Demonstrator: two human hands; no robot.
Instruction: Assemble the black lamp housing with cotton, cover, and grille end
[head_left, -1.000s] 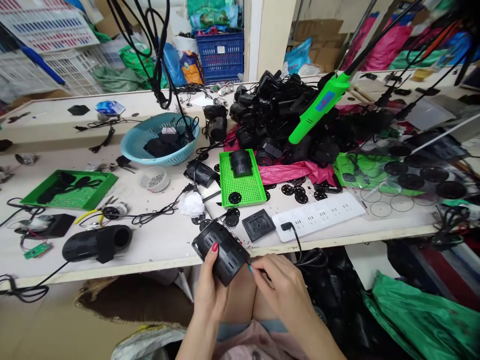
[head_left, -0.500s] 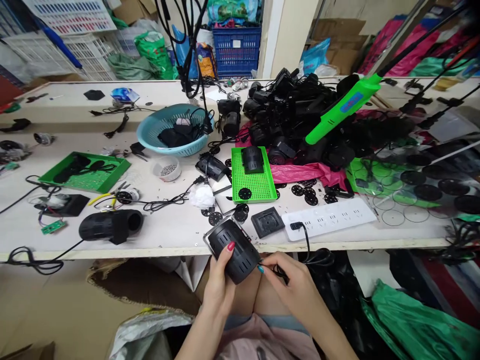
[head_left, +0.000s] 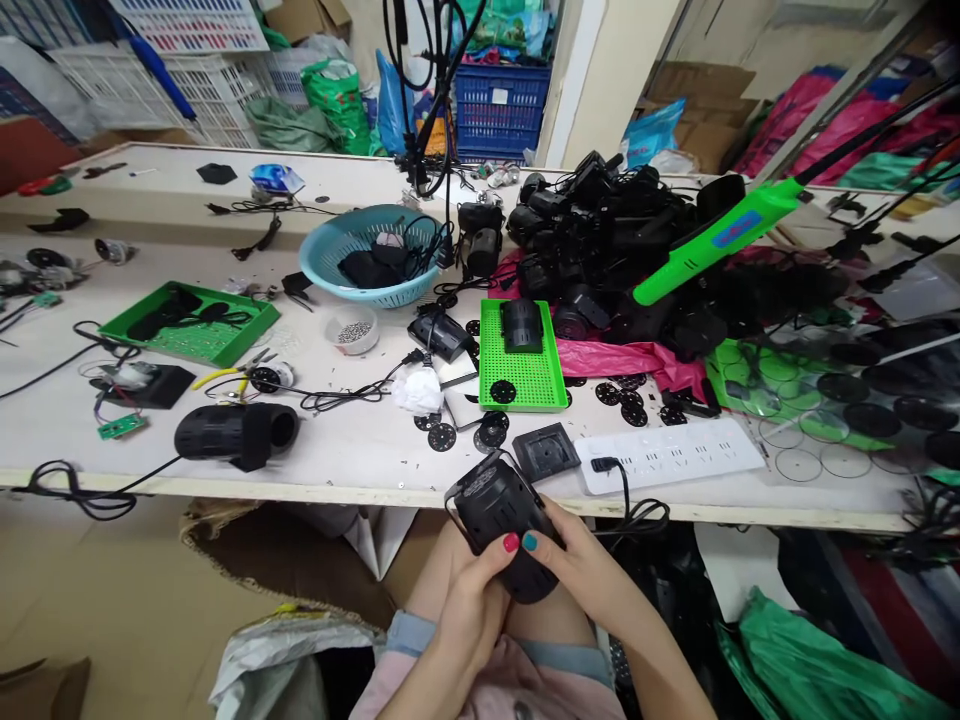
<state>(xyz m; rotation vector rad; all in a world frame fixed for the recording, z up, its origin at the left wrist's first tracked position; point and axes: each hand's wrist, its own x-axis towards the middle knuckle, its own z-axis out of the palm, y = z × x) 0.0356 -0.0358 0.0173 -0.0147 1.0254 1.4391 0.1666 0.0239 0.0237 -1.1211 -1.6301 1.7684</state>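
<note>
Both hands are clamped on one thing: a black slotted plastic cylinder housing, held over the person's lap just below the near edge of the pale worktable. The left hand cups it from seven o'clock, its red-nailed thumb pressed on the lower face. The right hand wraps it from four o'clock, its teal-nailed thumb touching the housing right beside the red one.

A second ago the hands were apart: the left alone gripped the housing while the right pinched a thin black cord at its three o'clock end. Now the right hand has closed onto the body itself and the thumbs sit together. The housing has also turned, its flat end cap now facing up toward eleven o'clock, and it sits lower against the lap.

On the table at twelve o'clock from the housing lies a square black vented plate, with a white power strip just beside it at two o'clock. Farther back stand a bright green perforated tray and a light blue plastic basket. A second black tubular housing lies well apart at nine o'clock.
</note>
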